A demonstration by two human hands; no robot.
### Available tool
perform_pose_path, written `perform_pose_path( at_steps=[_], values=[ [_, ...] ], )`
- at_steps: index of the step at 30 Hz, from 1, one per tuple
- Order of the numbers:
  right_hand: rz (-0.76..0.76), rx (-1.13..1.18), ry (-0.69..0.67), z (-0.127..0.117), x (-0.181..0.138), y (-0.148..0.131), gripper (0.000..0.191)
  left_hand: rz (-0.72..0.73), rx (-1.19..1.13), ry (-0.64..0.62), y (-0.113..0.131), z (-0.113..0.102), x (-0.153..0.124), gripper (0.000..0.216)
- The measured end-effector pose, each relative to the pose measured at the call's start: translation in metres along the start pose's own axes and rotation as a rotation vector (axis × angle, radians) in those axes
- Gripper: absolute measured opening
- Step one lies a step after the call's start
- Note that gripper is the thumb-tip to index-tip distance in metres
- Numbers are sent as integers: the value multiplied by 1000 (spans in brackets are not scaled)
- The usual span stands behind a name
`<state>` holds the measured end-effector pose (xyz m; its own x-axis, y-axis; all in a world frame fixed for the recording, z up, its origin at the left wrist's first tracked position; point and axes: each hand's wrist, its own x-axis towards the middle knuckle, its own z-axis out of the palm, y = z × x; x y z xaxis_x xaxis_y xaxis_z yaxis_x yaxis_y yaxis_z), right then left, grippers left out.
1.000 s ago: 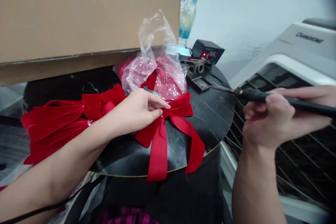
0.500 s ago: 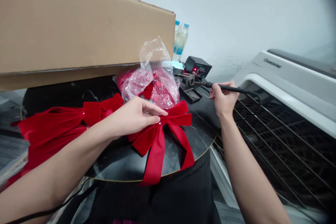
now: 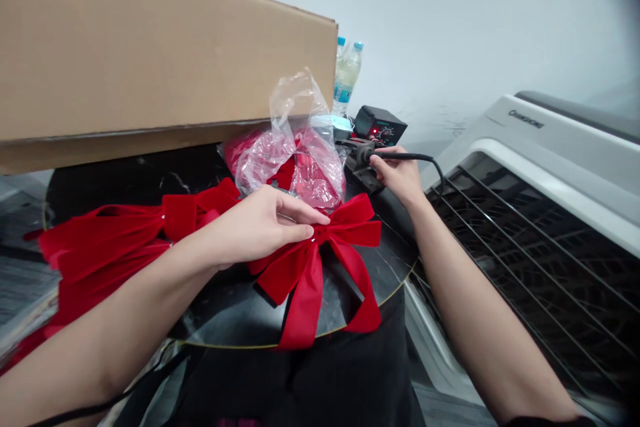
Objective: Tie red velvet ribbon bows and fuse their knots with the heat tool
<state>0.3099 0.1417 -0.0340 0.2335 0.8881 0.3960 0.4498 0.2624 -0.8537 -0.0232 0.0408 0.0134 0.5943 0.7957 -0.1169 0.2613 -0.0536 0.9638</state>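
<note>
A red velvet bow (image 3: 306,280) lies on the round black marbled table (image 3: 345,293), its tails hanging past the front edge. My left hand (image 3: 273,223) pinches it near its centre, by a small shiny spot. My right hand (image 3: 400,177) has its fingers closed round the handle of a soldering iron (image 3: 376,155) with a black cable. The iron's front end sits in or against the dark stand (image 3: 357,155); its tip is hidden. More red bows (image 3: 110,233) are piled left of my left forearm.
Behind the bow is a clear plastic bag (image 3: 305,153) of red items. A large cardboard box (image 3: 165,47) rises at the back left, with water bottles (image 3: 347,77) beside it. A black control box (image 3: 380,125) glows red. A white appliance (image 3: 480,140) with a grille stands right.
My right hand has moved left and away from me, pushing the soldering iron into or against the stand. My left hand stays on the bow.
</note>
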Motion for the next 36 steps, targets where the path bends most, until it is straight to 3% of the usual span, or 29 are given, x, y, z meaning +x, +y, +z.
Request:
perform_pose_path(
  at_steps=[9,16,20,23,25,27,31,33,36],
  values=[
    [312,34,-43,10,-15,-13,27,-23,-191,-208,5,-4,-3,39],
    [509,99,-137,-6,-44,-41,27,59,-112,-146,20,0,-10,37],
    [504,153,-144,-35,-97,-67,49,80,-10,-48,31,-1,-30,37],
    [431,200,45,-44,-157,-92,67,73,12,52,35,-1,-50,37],
    [395,247,108,-33,-197,-110,68,77,16,114,36,2,-61,36],
    [318,183,-72,-13,-226,-130,53,94,24,154,37,5,-69,35],
    [226,177,-203,20,-247,-158,24,95,60,155,41,7,-79,32],
    [234,220,-287,19,-244,-162,22,82,78,150,43,3,-82,30],
    [227,178,-421,1,-234,-155,23,65,97,150,45,-5,-87,30]
  ],
)
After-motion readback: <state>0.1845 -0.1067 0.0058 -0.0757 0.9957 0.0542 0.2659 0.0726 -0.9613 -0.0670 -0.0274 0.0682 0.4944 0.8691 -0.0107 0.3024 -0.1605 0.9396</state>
